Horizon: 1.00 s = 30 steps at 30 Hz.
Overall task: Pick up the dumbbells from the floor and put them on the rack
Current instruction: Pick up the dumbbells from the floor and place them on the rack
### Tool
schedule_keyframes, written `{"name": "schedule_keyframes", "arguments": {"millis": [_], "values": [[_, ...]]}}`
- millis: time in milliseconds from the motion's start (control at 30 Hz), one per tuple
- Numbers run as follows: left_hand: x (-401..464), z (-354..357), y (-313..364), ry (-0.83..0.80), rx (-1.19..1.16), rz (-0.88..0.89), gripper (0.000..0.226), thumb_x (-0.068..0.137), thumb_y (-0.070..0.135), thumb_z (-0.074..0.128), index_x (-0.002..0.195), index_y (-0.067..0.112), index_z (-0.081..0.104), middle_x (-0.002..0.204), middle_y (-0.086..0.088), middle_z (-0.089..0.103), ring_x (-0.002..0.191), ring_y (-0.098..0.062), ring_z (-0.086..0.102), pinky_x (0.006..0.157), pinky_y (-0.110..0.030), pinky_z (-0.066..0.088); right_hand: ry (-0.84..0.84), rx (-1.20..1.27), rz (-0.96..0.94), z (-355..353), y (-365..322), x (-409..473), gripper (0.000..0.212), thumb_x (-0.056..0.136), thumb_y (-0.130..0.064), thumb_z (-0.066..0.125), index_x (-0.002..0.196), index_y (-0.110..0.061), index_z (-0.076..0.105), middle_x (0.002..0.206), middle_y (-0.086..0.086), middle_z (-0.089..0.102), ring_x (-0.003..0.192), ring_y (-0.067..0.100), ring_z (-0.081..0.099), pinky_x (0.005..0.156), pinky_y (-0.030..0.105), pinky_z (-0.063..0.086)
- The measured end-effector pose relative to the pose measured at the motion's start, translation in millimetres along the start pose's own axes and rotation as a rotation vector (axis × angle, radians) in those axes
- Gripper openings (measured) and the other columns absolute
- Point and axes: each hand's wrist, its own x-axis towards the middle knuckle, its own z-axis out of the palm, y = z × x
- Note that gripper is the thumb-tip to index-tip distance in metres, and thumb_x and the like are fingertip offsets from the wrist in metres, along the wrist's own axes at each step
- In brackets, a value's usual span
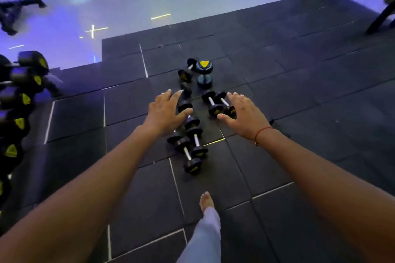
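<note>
Hands reach with fingers spread, holding nothing: left hand (165,111) and right hand (245,113) above dumbbells (192,141) at frame centre; rack (19,100) at left edge.

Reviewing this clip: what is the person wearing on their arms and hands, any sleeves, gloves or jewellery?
Both forearms are bare, with no sleeves or gloves in view. The left hand carries no rings or bands that can be seen. The right hand is also ungloved; a thin red string bracelet circles its wrist. The fingernails look light-coloured, but the picture is too soft to tell polish.
</note>
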Motion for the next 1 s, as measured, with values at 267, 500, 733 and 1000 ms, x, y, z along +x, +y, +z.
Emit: {"name": "schedule_keyframes", "arguments": {"millis": [267, 500, 733, 1000], "values": [[202.7, 38.0, 43.2, -0.118, 0.002, -0.005, 0.077, 0.091, 0.066, 0.040, 0.153, 0.022, 0.025, 0.158, -0.012, 0.025, 0.144, -0.033, 0.023, 0.110, -0.053, 0.028, -0.130, -0.041, 0.123, -7.4, 110.3, 130.1, 0.077, 0.088, -0.059, 0.047, 0.150, -0.024, 0.019, 0.157, 0.000, 0.021, 0.146, 0.018, 0.014, 0.112, 0.045, 0.029], [316.6, 65.3, 93.3, -0.191, -0.015, -0.023, 0.077, 0.091, 0.065, 0.041, 0.152, 0.020, 0.026, 0.157, -0.011, 0.027, 0.144, -0.032, 0.023, 0.110, -0.054, 0.027, -0.259, -0.046, 0.159, -12.8, 203.2, 221.5, 0.076, 0.088, -0.060, 0.046, 0.149, -0.023, 0.020, 0.156, 0.002, 0.024, 0.146, 0.019, 0.017, 0.112, 0.045, 0.031], [392.4, 136.7, 171.8, -0.245, -0.064, -0.143, 0.076, 0.091, 0.066, 0.041, 0.151, 0.022, 0.028, 0.157, -0.010, 0.029, 0.144, -0.032, 0.024, 0.109, -0.055, 0.029, -0.395, -0.006, 0.118, -13.4, 329.1, 292.9, 0.078, 0.087, -0.061, 0.048, 0.149, -0.022, 0.021, 0.155, 0.003, 0.027, 0.145, 0.021, 0.020, 0.111, 0.048, 0.034], [464.8, 272.4, 248.0, -0.362, -0.216, -0.319, 0.072, 0.091, 0.063, 0.045, 0.149, 0.022, 0.033, 0.153, -0.006, 0.036, 0.139, -0.031, 0.032, 0.111, -0.049, 0.031, -0.564, 0.072, 0.284, 38.2, 494.7, 342.2, 0.080, 0.084, -0.060, 0.053, 0.146, -0.016, 0.030, 0.150, 0.006, 0.038, 0.140, 0.023, 0.031, 0.112, 0.042, 0.033]]}}
